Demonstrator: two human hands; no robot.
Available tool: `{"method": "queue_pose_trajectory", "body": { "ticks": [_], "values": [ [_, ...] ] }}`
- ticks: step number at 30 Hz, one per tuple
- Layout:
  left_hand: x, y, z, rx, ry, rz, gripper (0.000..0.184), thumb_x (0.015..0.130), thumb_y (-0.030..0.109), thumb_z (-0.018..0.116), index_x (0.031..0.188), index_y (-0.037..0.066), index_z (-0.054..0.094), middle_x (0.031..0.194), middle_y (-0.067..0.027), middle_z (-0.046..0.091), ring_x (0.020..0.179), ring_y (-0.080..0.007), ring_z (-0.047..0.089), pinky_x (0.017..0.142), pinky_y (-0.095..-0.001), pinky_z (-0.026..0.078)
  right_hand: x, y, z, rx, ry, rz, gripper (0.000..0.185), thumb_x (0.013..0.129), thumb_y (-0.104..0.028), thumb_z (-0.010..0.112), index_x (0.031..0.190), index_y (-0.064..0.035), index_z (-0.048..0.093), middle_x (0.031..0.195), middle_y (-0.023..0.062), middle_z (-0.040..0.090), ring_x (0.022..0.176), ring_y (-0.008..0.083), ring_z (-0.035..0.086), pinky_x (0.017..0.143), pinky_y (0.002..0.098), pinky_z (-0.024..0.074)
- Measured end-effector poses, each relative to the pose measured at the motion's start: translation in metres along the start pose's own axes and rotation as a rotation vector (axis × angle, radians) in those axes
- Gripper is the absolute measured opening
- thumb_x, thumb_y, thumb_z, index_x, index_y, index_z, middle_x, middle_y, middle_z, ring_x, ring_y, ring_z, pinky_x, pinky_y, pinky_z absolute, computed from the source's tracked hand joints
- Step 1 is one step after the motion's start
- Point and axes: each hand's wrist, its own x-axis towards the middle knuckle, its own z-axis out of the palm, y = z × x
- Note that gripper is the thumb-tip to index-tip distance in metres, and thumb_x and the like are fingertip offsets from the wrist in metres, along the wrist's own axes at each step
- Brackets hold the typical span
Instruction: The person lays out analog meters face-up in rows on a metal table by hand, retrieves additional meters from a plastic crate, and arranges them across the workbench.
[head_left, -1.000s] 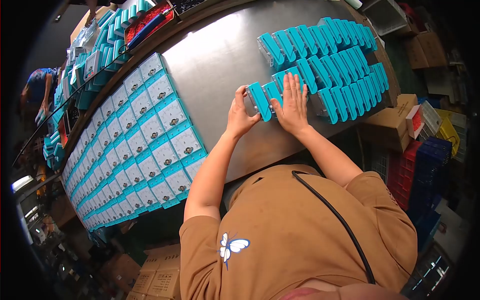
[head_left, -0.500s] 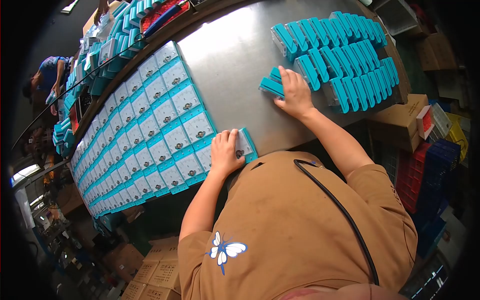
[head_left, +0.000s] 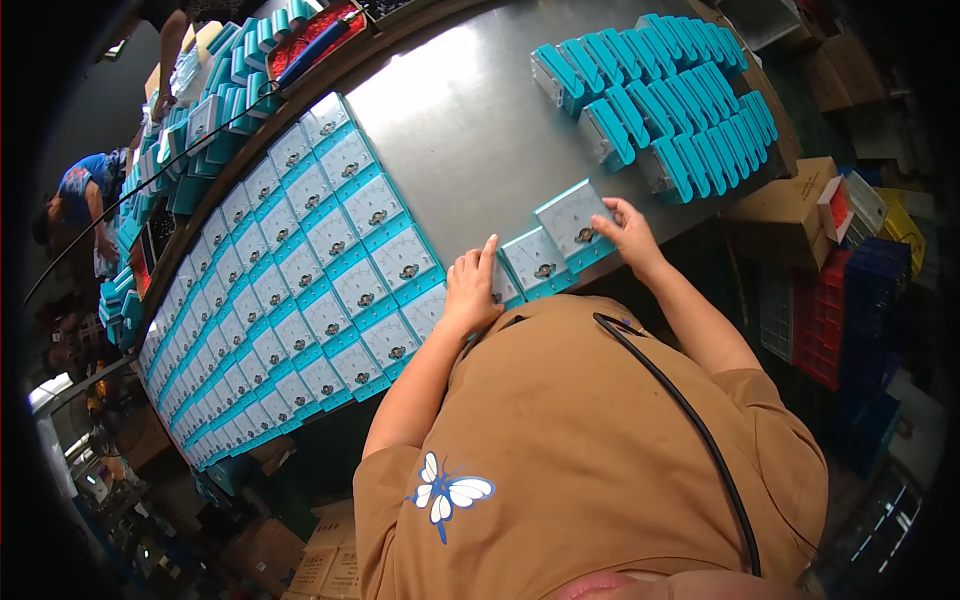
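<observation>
At the table's near edge my right hand grips the right side of a square panel meter with a white face and teal body. The meter is face up, slightly tilted, its lower left corner by another meter lying flat. My left hand lies with fingers stretched out over the near end of the row, partly hiding a meter under it. Left of it, many face-up meters lie edge to edge in rows. At the back right, teal meters stand on edge in several rows.
The metal table shows bare between the two groups. Beyond its far edge are more teal meters, a red parts tray and a person in blue. Cardboard boxes and red crates stand at the right.
My right hand has come toward the near edge with meters that stood on edge; one now lies flat, another is face up in the hand. My left hand stays near the row's end.
</observation>
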Motion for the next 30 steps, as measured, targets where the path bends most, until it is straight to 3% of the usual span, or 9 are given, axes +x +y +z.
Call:
{"method": "queue_pose_trajectory", "body": {
  "ticks": [4,8,14,16,19,22,26,27,30],
  "values": [
    [0.007,0.003,0.001,0.005,-0.017,0.009,0.106,0.056,0.012,0.083,0.151,0.015,0.036,0.135,-0.0157,0.049,0.128,-0.0373,0.044,0.108,-0.0478,0.037,0.010,0.034,-0.019,-0.183,0.064,-0.034,0.048,0.090,-0.023,0.073,0.126,0.0063,0.059,0.110,0.0143,0.070,0.102,0.0177,0.066,0.088,0.0318,0.0518],
    [0.008,0.001,0.003,0.013,-0.012,0.021,0.104,0.058,0.017,0.084,0.151,0.015,0.037,0.138,-0.0153,0.047,0.131,-0.0373,0.042,0.110,-0.0488,0.035,-0.004,0.027,-0.005,-1.008,0.311,-0.113,0.052,0.082,-0.028,0.077,0.127,-0.0039,0.064,0.122,0.0162,0.063,0.112,0.0325,0.060,0.097,0.0416,0.0473],
    [0.066,0.022,-0.021,-0.170,0.168,0.042,0.095,0.068,0.026,0.084,0.150,0.011,0.038,0.141,-0.0184,0.049,0.134,-0.0368,0.041,0.111,-0.0491,0.035,0.037,-0.057,-0.038,-0.887,0.290,-0.680,0.053,0.083,-0.020,0.073,0.131,-0.0031,0.057,0.139,0.0203,0.050,0.123,0.0357,0.051,0.101,0.0441,0.0444],
    [0.118,0.042,-0.022,-0.233,0.212,0.108,0.091,0.071,0.025,0.083,0.148,0.007,0.039,0.138,-0.0187,0.054,0.129,-0.0362,0.047,0.109,-0.0458,0.039,0.079,-0.079,-0.047,-0.934,0.495,-0.680,0.061,0.091,-0.030,0.066,0.141,0.0005,0.048,0.147,0.0230,0.044,0.134,0.0392,0.043,0.111,0.0494,0.0354],
    [0.188,0.089,-0.017,-0.286,0.326,0.129,0.097,0.070,0.026,0.086,0.149,0.006,0.034,0.136,-0.0199,0.055,0.126,-0.0367,0.051,0.107,-0.0439,0.042,0.157,-0.043,-0.063,-1.216,0.624,-0.433,0.077,0.095,-0.044,0.056,0.149,0.0061,0.033,0.156,0.0252,0.031,0.148,0.0395,0.024,0.120,0.0549,0.0164],
    [0.236,0.115,0.009,-0.379,0.355,0.108,0.099,0.065,0.027,0.089,0.144,0.005,0.034,0.135,-0.0201,0.056,0.122,-0.0368,0.055,0.104,-0.0437,0.045,0.157,-0.045,-0.051,-1.115,0.539,-0.432,0.083,0.098,-0.051,0.045,0.154,0.0068,0.024,0.161,0.0279,0.019,0.153,0.0399,0.010,0.121,0.0578,0.0060],
    [0.237,0.117,0.017,-0.534,0.432,0.047,0.091,0.062,0.026,0.089,0.136,0.006,0.039,0.130,-0.0183,0.058,0.119,-0.0349,0.058,0.100,-0.0436,0.048,0.141,-0.058,-0.061,-1.175,0.479,-0.422,0.093,0.086,-0.054,0.063,0.150,0.0056,0.031,0.149,0.0261,0.033,0.141,0.0409,0.027,0.116,0.0563,0.0199],
    [0.226,0.109,0.010,-0.522,0.451,0.048,0.089,0.062,0.026,0.089,0.134,0.006,0.039,0.128,-0.0177,0.059,0.118,-0.0341,0.059,0.099,-0.0434,0.048,0.142,-0.059,-0.061,-1.269,0.534,-0.482,0.102,0.076,-0.054,0.075,0.150,0.0019,0.032,0.139,0.0221,0.038,0.130,0.0384,0.034,0.111,0.0533,0.0260],
    [0.189,0.076,-0.020,-0.479,0.555,0.011,0.085,0.060,0.026,0.086,0.132,0.009,0.043,0.120,-0.0175,0.061,0.117,-0.0350,0.057,0.099,-0.0445,0.048,0.140,-0.074,-0.061,-1.334,0.425,-0.395,0.108,0.070,-0.050,0.082,0.151,-0.0023,0.029,0.135,0.0211,0.040,0.127,0.0378,0.037,0.109,0.0516,0.0292]
  ]
}}
